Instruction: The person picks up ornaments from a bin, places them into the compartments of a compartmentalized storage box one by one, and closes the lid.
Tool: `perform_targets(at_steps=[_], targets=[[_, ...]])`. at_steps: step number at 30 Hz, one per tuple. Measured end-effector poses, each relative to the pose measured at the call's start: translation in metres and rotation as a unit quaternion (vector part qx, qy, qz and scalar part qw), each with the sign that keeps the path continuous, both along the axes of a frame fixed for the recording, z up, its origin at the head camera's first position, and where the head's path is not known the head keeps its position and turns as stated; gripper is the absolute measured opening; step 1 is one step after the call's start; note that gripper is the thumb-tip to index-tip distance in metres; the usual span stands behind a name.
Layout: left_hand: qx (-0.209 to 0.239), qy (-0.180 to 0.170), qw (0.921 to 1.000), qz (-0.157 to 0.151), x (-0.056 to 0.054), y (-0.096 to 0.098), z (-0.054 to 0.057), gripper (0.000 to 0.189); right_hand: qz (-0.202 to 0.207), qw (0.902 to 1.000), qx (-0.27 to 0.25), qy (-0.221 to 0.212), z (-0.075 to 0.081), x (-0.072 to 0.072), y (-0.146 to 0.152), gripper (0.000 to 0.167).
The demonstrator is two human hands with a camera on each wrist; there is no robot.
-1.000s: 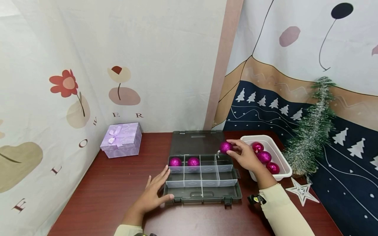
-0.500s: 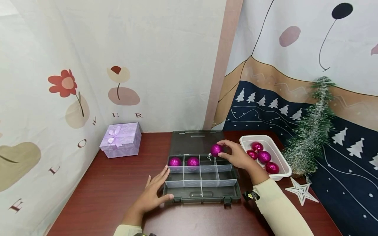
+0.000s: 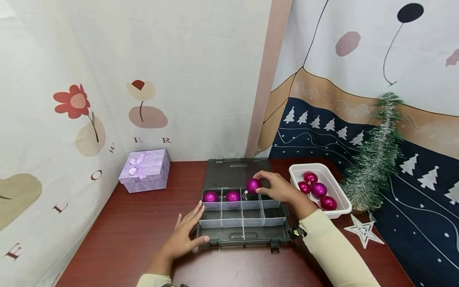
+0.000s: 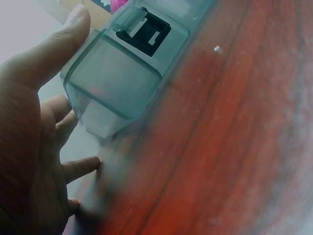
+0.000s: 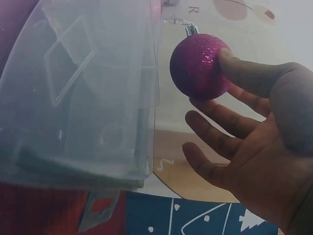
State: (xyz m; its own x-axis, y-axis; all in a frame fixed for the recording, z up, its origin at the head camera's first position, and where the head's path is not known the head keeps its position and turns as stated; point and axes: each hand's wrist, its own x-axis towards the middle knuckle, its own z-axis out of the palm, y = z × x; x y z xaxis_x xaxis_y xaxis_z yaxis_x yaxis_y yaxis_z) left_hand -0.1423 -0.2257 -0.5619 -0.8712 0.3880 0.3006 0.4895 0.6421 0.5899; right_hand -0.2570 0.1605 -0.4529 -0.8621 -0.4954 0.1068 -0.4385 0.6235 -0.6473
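Observation:
My right hand (image 3: 277, 188) pinches a glittery magenta bauble (image 3: 253, 185) between thumb and fingers, above the third compartment of the back row. Its silver cap and hook point down-left in the head view; the right wrist view shows the bauble (image 5: 199, 67) beside the box's clear wall. Two matching baubles, one at the far left (image 3: 210, 197) and one beside it (image 3: 232, 196), sit in the first two back-row compartments of the divided box (image 3: 263, 233). My left hand (image 3: 183, 235) rests with fingers spread against the box's left side, thumb by the front corner.
A white tub (image 3: 346, 203) with several magenta baubles stands right of the box, partly behind the right forearm. Nearby are a small frosted tree (image 3: 374, 159) and a white star (image 3: 363, 230). The dark lid (image 3: 236, 173) lies back; a lilac gift box (image 3: 145, 171) stands left.
My right hand has carried the bauble left and slightly down, from over the fourth back-row compartment to over the third. The left hand has stayed against the box.

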Motion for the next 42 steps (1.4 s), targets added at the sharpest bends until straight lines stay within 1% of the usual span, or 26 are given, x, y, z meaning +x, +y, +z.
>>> perform_targets(at_steps=[6,12,18,23,30,36,42], targets=[[0.000,0.001,1.0000,-0.002,0.000,-0.001,0.001,0.103,0.014,0.9997,0.010,-0.017,0.002,-0.004,-0.003,0.038],[0.003,-0.001,1.0000,-0.002,0.001,-0.001,0.001,0.103,0.028,0.9989,0.038,-0.002,-0.003,-0.006,-0.005,0.035],[0.001,-0.001,1.0000,-0.002,0.000,0.000,0.001,0.103,0.021,0.9986,0.048,-0.010,-0.008,-0.006,-0.008,0.033],[0.004,0.001,1.0000,-0.003,0.000,0.000,0.001,0.103,0.015,0.9981,0.054,-0.025,-0.012,-0.009,-0.008,0.032],[0.006,0.004,1.0000,-0.004,0.001,0.000,0.001,0.103,0.027,0.9967,0.072,-0.027,-0.017,-0.012,-0.011,0.031],[0.004,0.006,1.0000,-0.003,0.001,0.000,0.002,0.103,0.014,0.9946,0.088,-0.053,-0.019,-0.012,-0.013,0.031],[0.005,0.006,1.0000,-0.003,0.001,0.000,0.002,0.103,0.025,0.9942,0.094,-0.047,-0.019,-0.013,-0.014,0.031]])
